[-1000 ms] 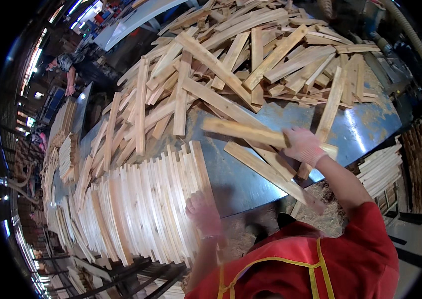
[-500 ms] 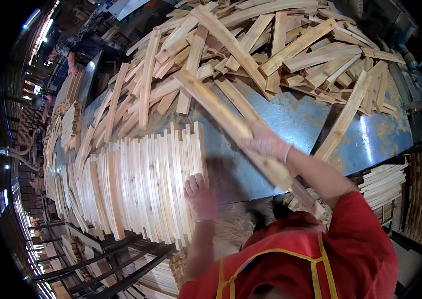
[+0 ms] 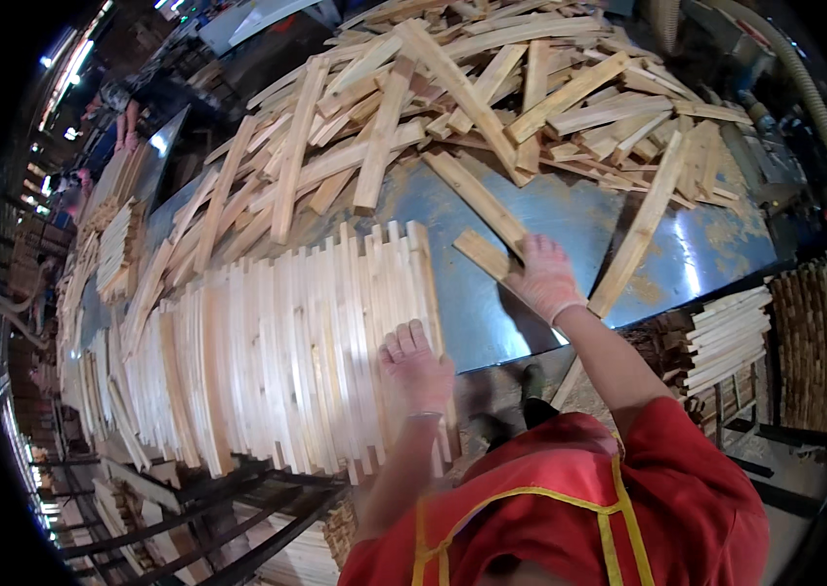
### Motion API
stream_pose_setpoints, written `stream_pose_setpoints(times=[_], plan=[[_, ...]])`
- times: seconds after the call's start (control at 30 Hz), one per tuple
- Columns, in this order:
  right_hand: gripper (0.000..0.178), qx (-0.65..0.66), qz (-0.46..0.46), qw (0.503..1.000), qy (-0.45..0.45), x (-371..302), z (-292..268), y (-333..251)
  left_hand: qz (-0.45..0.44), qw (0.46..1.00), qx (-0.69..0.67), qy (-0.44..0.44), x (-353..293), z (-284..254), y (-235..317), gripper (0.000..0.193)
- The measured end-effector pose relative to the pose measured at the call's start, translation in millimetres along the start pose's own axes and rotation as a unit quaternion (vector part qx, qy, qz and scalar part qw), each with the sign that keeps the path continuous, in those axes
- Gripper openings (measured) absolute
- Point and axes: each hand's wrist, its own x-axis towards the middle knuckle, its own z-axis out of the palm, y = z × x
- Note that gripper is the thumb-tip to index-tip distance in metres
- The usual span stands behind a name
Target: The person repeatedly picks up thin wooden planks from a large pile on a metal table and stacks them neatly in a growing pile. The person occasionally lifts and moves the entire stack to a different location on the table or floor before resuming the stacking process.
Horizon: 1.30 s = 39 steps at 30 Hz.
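Note:
A broad row of pale wooden strips point(image 3: 281, 352) lies side by side on the left part of the metal table. My left hand point(image 3: 415, 371) rests on its right end, fingers laid over the strips and not wrapped round any. One browner board point(image 3: 423, 264) borders the row on that side. To the right, my right hand point(image 3: 545, 280) is closed over a short-looking wooden board point(image 3: 482, 254), most of whose lower length is hidden by the hand and forearm. Another board point(image 3: 472, 200) slants down to its fingertips. Both hands look gloved.
A large jumbled heap of boards point(image 3: 491, 88) covers the far side of the metal table point(image 3: 570, 215). One long board point(image 3: 640, 230) slants at the right. Stacked strips point(image 3: 726, 337) stand below the right edge. Another person's hands point(image 3: 127, 137) are at the far left.
The board my right hand carried is out of that hand; a similar one now lines the row's right edge. My right hand has moved onto another board. My left hand stays on the row.

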Motion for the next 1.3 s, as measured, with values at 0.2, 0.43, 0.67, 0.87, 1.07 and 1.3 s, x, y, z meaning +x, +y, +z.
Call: stream_pose_setpoints(times=[0.2, 0.43, 0.67, 0.87, 1.07, 1.3], plan=[[0.078, 0.181, 0.092, 0.964, -0.174, -20, -10, 43, 0.015, 0.999, 0.047, 0.011, 0, 1, -1, 0.087], [0.087, 0.235, -0.047, 0.850, -0.470, -142, 45, -59, 0.055, 0.998, -0.025, 0.010, 5, 17, -8, 0.088], [0.045, 0.207, 0.145, 0.961, 0.114, -24, -39, 90, 0.015, 0.994, 0.084, 0.060, -3, 9, 17, 0.085], [0.063, 0.368, 0.271, 0.880, 0.131, 24, -86, 224, 0.041, 0.963, -0.242, -0.109, -15, 15, 116, 0.078], [0.063, 0.048, 0.079, 0.973, -0.210, -34, -95, 134, -0.129, 0.767, -0.591, -0.212, 24, 59, 144, 0.050], [0.068, 0.000, -0.090, 0.976, -0.198, -49, -24, 119, -0.034, 0.927, -0.355, -0.116, 32, 7, 144, 0.064]])
